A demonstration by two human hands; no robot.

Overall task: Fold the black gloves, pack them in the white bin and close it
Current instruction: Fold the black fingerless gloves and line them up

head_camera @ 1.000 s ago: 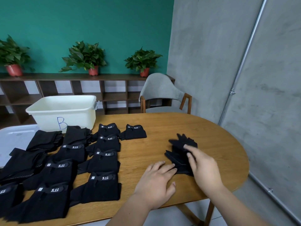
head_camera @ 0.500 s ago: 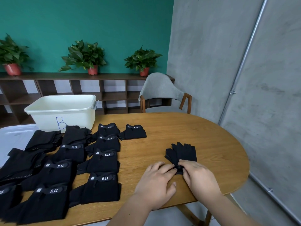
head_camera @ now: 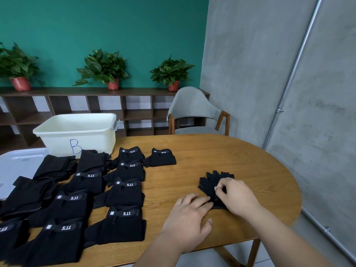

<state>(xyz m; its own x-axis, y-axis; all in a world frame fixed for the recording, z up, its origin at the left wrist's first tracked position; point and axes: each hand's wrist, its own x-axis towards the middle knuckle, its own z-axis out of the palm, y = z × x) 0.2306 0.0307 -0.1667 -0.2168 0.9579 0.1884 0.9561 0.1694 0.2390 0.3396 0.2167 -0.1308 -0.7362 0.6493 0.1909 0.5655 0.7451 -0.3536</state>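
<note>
- The white plastic bin [head_camera: 77, 135], marked "B", stands open at the far left of the oval wooden worktop [head_camera: 192, 151].
- Rows of folded black fabric gloves [head_camera: 123, 191] lie in front of it.
- The left hand [head_camera: 189, 218] lies flat, its fingers straight and their tips touching a loose black fabric glove [head_camera: 212, 180].
- The right hand [head_camera: 235, 195] pinches that glove with curled fingers, near the worktop's right edge.

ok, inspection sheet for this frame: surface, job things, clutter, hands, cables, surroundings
Surface: oval wooden table, left half covered in gloves.
Job's things: black glove under both hands at right; folded gloves in rows at left; white bin open, marked B; lid flat beside it.
Clutter: nothing seen.
Grippers: left hand flat, fingers pressing the glove's near edge; right hand pinching the glove.
Cables: nothing seen.
Surroundings: grey chair, shelf with three potted plants, pipe on concrete wall.
</note>
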